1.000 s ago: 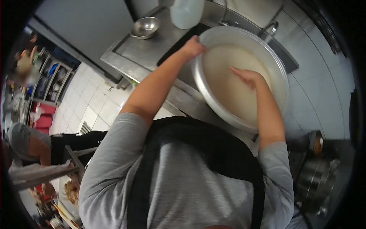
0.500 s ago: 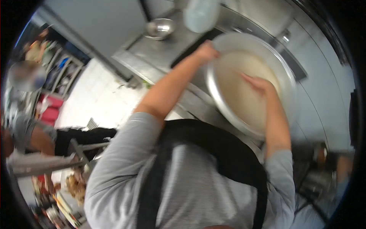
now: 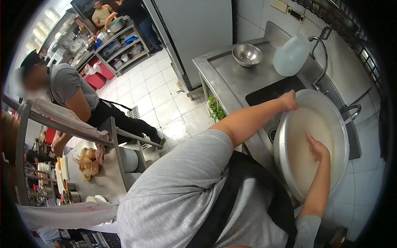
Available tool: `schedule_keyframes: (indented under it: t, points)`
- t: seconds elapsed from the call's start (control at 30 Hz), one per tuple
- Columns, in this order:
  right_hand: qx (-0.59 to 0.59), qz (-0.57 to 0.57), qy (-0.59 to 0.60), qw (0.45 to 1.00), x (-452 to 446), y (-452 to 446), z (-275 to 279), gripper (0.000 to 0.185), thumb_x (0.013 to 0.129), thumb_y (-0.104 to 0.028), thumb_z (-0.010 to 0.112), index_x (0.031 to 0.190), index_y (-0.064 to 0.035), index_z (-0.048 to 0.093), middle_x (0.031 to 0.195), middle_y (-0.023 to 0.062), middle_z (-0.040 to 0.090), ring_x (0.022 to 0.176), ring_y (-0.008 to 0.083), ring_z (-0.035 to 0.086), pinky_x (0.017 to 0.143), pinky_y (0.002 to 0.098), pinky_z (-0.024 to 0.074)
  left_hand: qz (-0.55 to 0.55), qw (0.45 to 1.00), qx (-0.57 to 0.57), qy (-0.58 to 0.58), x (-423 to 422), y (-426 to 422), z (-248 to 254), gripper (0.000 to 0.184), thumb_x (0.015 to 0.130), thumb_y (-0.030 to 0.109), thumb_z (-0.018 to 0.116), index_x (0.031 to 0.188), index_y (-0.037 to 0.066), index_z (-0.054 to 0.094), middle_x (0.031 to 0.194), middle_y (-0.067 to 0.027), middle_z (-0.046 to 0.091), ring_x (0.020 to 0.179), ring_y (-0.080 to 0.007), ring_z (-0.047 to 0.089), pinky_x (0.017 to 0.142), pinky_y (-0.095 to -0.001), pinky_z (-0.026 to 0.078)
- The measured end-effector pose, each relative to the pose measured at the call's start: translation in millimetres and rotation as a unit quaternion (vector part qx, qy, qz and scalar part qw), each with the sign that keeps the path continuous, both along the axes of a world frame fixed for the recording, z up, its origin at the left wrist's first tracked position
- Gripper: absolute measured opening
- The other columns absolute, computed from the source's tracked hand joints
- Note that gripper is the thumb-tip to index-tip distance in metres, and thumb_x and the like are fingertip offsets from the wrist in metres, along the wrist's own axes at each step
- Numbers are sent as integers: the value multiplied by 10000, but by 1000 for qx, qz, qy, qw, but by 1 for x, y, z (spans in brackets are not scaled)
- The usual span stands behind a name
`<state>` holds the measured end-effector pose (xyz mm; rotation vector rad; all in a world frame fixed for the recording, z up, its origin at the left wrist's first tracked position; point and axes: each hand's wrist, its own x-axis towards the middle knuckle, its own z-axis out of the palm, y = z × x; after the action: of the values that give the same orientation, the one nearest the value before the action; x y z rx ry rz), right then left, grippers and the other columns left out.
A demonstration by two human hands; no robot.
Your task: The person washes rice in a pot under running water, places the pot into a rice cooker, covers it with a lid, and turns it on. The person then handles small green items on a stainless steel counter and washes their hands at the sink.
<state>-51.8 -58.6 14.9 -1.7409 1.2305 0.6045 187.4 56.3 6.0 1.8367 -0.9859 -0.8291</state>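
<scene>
A large metal pot point(image 3: 282, 153) stands tilted at the sink, with cloudy whitish liquid point(image 3: 304, 171) inside. At the far rim, my left hand point(image 3: 289, 100) is closed around the edge. My right hand point(image 3: 317, 149) is inside the pot, over or at the surface of the liquid, its fingers stretched out and apart. I see nothing held in it. What lies under the liquid cannot be made out.
Beyond the pot are a steel bowl point(image 3: 247, 55), a translucent jug point(image 3: 292, 56) and a curved faucet point(image 3: 324, 62). A second faucet point(image 3: 351, 108) reaches the pot's right rim. Leftward, a co-worker point(image 3: 76, 89) stands by a counter point(image 3: 111, 182) with whole poultry point(image 3: 88, 163).
My view has swung left, so the pot appears further right and lower. The left hand stays on the rim and the right hand stays inside the pot, its fingers now more spread.
</scene>
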Motion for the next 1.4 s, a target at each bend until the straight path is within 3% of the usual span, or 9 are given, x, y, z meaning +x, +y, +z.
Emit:
schedule_keyframes:
  t: [0.5,0.6,0.7,0.8,0.9,1.0,1.1,1.2,1.4]
  points:
    - [-3,6,-1,1000,-4,-12,-10,916,688,-798,380,1369,-188,319,715,31,334,599,163,308,901,689,202,20,1000,-1,-1,-3,-1,1,590,618,175,682,1121,-11,435,1080,-210,550,1023,-324,539,839,-373,440]
    - [-24,-17,5,1000,-6,-18,-21,847,685,-785,420,1333,-241,387,683,-13,317,593,153,287,808,598,313,6,1000,1,-4,-2,1,2,621,636,169,672,1172,-14,416,1125,-224,525,1060,-337,519,861,-387,432]
    - [-29,-16,-3,999,-5,-13,-15,849,687,-782,422,1339,-240,379,693,1,326,597,165,291,816,603,308,14,1000,-7,-3,-2,0,0,598,626,164,675,1141,-18,432,1098,-219,542,1044,-328,530,854,-378,433]
    - [-14,-8,-7,1000,-6,-14,-15,844,691,-776,428,1342,-240,374,698,9,327,594,169,295,831,619,292,20,1000,-14,-4,-2,-3,-4,584,614,163,680,1115,-21,443,1081,-214,553,1031,-320,539,845,-370,437]
    - [-12,2,-2,1000,-5,-11,-12,940,674,-811,374,1374,-187,307,792,86,376,647,201,326,917,684,187,15,1000,-5,-4,-4,3,4,615,621,158,675,1147,-41,426,1105,-232,536,1055,-332,522,869,-371,423]
    - [-12,0,-4,1000,-6,-13,-12,906,698,-791,377,1368,-183,323,712,44,357,617,184,316,905,693,182,15,1000,-10,2,-3,4,5,628,615,163,684,1150,-42,425,1100,-234,536,1053,-334,522,867,-370,424]
    - [-31,20,-9,999,-7,-16,-14,844,736,-756,376,1359,-187,342,632,6,341,529,148,306,738,559,414,25,1000,-11,-12,-3,2,1,584,620,182,696,1114,-7,450,1063,-213,566,1006,-318,557,824,-371,451]
    - [-18,16,-14,1000,-9,-18,-13,788,716,-742,442,1315,-233,416,556,-28,284,446,112,230,423,302,258,24,1000,1,5,-4,2,3,637,616,189,698,1151,-33,433,1111,-225,533,1055,-326,522,872,-369,422]
    - [-44,20,-11,999,-10,-19,-16,757,702,-754,438,1303,-294,423,573,-28,313,455,108,234,429,281,234,15,1000,-6,6,-2,-6,-6,649,605,193,700,1161,-12,437,1130,-207,526,1067,-312,513,871,-364,420]
